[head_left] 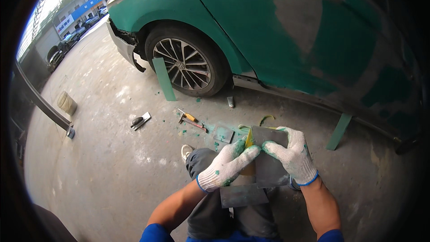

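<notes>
White knit gloves with green smears and blue cuffs cover both my hands. My left hand (230, 161) is closed on the yellow-faced left edge (249, 138) of a dark grey sheet that looks like sandpaper (269, 136). Gripping the same sheet from its right side is my right hand (292, 152), thumb in front, other fingers mostly hidden behind. Below it hangs another dark grey sheet (271, 172); whether the two are joined I cannot tell. A third grey sheet (244, 196) lies across my legs.
Ahead stands a car (233, 27) patched in green, with a wheel (181, 60) and green strips (164, 79) leaning nearby. On the concrete lie a hammer (193, 123), an orange-handled tool (188, 115), a black-handled scraper (141, 121) and a grey plate (223, 133). A bucket (67, 103) stands left.
</notes>
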{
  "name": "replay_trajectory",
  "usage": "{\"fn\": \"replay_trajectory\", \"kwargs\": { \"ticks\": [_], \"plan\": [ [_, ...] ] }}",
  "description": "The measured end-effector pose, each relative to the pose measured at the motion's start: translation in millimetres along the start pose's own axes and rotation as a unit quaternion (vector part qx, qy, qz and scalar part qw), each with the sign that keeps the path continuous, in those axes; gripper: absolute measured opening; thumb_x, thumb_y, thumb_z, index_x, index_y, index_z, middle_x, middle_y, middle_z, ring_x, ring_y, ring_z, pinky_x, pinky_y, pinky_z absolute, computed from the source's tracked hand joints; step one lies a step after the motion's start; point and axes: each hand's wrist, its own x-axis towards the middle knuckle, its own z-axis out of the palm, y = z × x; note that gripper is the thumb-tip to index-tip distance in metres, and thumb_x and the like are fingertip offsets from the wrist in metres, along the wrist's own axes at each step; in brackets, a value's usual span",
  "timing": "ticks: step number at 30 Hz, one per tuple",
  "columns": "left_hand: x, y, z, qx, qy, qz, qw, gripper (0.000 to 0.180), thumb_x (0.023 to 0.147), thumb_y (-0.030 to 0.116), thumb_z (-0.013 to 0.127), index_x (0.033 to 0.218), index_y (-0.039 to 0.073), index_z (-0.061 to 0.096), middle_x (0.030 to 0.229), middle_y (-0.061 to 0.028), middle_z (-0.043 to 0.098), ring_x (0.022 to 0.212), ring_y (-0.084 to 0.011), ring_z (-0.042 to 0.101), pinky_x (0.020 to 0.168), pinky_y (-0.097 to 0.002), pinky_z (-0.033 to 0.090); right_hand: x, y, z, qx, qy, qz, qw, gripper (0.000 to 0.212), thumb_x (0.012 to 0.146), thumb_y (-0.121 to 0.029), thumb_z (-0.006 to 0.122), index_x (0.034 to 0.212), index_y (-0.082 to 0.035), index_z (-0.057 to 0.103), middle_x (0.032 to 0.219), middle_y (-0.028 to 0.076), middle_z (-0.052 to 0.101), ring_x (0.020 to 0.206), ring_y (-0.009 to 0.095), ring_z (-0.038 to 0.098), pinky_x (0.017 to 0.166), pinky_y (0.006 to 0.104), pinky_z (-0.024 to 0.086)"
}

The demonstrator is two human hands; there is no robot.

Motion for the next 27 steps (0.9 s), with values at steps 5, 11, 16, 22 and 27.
{"fn": "replay_trajectory", "kwargs": {
  "ticks": [5,11,16,22,27],
  "plan": [
    [3.9,9.1,-6.2,0.095,-0.014,0.018,0.995,0.061,0.076,0.014,0.086,0.125,-0.004,0.055,0.108,-0.0079,0.066,0.100,-0.0122,0.059,0.090,-0.0314,0.051,-4.7,6.7,8.7,-0.251,0.043,-0.087,0.963,0.028,0.078,-0.011,0.076,0.105,-0.004,0.071,0.105,0.021,0.059,0.098,0.035,0.055,0.081,0.0429,0.046],
    [6.3,10.4,-7.8,0.069,-0.084,-0.013,0.994,0.055,0.076,0.007,0.083,0.123,-0.004,0.055,0.108,-0.0094,0.066,0.099,-0.0146,0.063,0.090,-0.0318,0.052,-1.7,4.2,-0.5,-0.277,0.024,-0.168,0.946,0.025,0.080,-0.013,0.073,0.099,0.002,0.068,0.089,0.020,0.061,0.078,0.033,0.060,0.067,0.0439,0.047],
    [7.1,0.4,-8.8,-0.093,-0.035,-0.077,0.992,0.048,0.071,-0.003,0.077,0.114,-0.004,0.057,0.098,-0.0096,0.068,0.088,-0.0182,0.067,0.081,-0.0304,0.054,9.3,-21.4,-5.9,0.059,-0.041,0.125,0.990,0.029,0.079,-0.018,0.067,0.091,0.008,0.062,0.067,0.021,0.061,0.066,0.037,0.064,0.059,0.0439,0.048],
    [10.4,-25.0,-2.4,-0.237,0.004,-0.016,0.971,0.064,0.067,0.000,0.064,0.129,-0.003,0.050,0.109,-0.0136,0.066,0.092,-0.0266,0.068,0.079,-0.0357,0.057,0.4,1.7,-4.2,0.092,0.011,0.055,0.994,0.035,0.080,-0.021,0.063,0.105,0.003,0.068,0.090,0.026,0.066,0.087,0.039,0.065,0.078,0.0421,0.052],
    [19.2,-30.6,-0.8,-0.195,-0.018,0.051,0.979,0.057,0.086,0.024,0.065,0.136,0.001,0.048,0.122,-0.0110,0.062,0.108,-0.0242,0.062,0.095,-0.0383,0.050,-7.0,-10.1,-5.8,0.091,0.083,0.091,0.988,0.029,0.085,-0.021,0.063,0.107,-0.005,0.073,0.091,0.020,0.068,0.085,0.038,0.066,0.075,0.0420,0.052]
  ]
}}
